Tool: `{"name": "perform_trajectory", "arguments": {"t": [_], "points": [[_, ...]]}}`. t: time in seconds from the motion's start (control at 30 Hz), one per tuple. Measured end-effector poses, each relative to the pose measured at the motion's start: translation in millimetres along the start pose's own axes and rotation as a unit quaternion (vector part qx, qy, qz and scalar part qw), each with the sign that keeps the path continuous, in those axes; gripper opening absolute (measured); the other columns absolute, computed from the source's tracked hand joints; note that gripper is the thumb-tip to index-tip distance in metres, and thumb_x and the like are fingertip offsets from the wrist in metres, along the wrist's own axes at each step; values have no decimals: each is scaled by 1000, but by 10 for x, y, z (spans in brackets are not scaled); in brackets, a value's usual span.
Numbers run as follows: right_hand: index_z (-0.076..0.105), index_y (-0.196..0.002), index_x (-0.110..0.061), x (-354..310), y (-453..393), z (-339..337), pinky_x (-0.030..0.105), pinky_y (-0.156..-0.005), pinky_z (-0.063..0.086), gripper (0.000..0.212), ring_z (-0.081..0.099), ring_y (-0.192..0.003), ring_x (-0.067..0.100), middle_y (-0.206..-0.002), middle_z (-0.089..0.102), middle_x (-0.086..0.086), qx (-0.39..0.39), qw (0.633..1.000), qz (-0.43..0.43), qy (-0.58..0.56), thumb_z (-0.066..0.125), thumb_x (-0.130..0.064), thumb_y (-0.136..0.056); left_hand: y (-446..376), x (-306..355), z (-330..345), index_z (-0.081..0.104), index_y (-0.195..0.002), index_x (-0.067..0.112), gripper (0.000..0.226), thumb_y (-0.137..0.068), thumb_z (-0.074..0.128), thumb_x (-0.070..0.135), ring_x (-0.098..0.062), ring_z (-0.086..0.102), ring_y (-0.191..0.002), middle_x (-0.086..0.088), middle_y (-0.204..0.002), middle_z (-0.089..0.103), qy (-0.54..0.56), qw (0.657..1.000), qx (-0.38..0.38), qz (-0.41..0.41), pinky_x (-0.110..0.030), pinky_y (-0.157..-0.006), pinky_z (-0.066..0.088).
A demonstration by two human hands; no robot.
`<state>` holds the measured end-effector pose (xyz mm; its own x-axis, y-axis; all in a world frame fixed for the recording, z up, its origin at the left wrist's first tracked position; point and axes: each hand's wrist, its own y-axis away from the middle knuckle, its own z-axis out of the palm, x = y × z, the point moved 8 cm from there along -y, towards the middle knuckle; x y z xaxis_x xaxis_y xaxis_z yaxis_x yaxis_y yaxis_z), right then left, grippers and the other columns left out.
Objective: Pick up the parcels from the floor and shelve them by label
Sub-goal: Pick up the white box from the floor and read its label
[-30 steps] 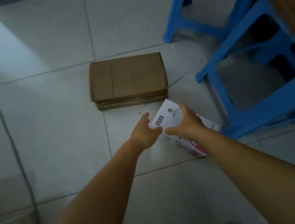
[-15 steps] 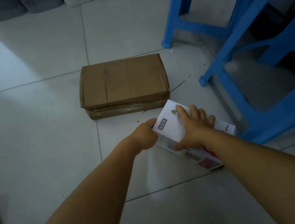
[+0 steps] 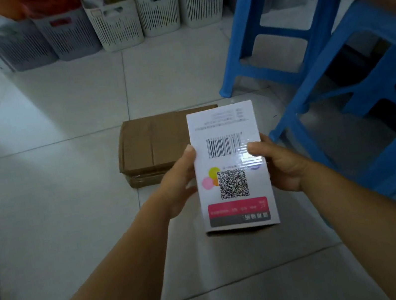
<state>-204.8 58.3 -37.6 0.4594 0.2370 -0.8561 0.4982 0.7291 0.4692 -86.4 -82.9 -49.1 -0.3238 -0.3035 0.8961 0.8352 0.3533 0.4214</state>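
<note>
Holding the white box [image 3: 231,165] off the floor [image 3: 56,199] now, printed face turned up toward the camera: the left hand [image 3: 180,181] grips its left edge with the thumb on top, and the right hand [image 3: 279,165] grips its right edge likewise. Half a second ago the same box lay tilted on the tiles with both hands just closing on it; it has since been lifted and turned so the barcode and square code face up, though the print reads upside down from here. Judgement: pick-up of this parcel is done, and the label check is under way; the box may need rotating to be read. A brown cardboard box [image 3: 154,144] lies on the floor just beyond the left hand, partly hidden behind the white one, not yet collected. Two blue stools [image 3: 335,66] stand beyond and beside the right hand. A row of slotted bins [image 3: 115,24] sits well beyond both hands. No shelf is in view, so the destination cannot be told.
</note>
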Motion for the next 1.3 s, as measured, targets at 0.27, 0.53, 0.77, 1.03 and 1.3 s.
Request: {"name": "perform_trajectory", "arguments": {"t": [0.27,0.53,0.77,1.03,1.3], "points": [[78,-99,-17,-23,104,83,42,-66,59,44,72,-83,30,-96,76,14,-91,975,-25,-199,79,-41,-62,130,173,169,60,-128,9,55,-88,57,46,-23,73,-87,-13,-107,73,118,990,-77,20,-38,-77,62],[64,-111,-27,-27,-14,-180,43,-85,51,38,64,-94,21,-99,72,1,141,989,6,35,43,-52,-93,129,288,51,56,-124,25,29,-99,48,13,-24,75,-90,-6,-105,77,66,997,-26,38,-39,-71,61],[24,-142,-24,-140,34,69,35,-64,48,91,63,-98,20,-124,61,6,106,992,-44,53,62,-62,-68,143,327,80,46,-132,31,34,-101,46,17,-26,73,-98,-8,-118,71,4,1000,15,23,-45,-78,61],[-3,-146,-44,-322,51,102,56,-100,40,135,35,-131,29,-148,27,2,168,904,-58,388,79,-57,-38,160,508,35,-2,-156,27,104,-84,72,22,-27,24,-148,-9,-166,6,-397,891,154,160,-44,-111,33],[-13,-145,-40,-311,52,443,58,-111,4,130,5,-140,27,-155,4,0,101,750,-145,638,76,-57,-51,185,424,370,-19,-153,26,107,-86,61,51,-25,-21,-150,-7,-166,-18,-695,668,78,253,-43,-110,-17]]}}
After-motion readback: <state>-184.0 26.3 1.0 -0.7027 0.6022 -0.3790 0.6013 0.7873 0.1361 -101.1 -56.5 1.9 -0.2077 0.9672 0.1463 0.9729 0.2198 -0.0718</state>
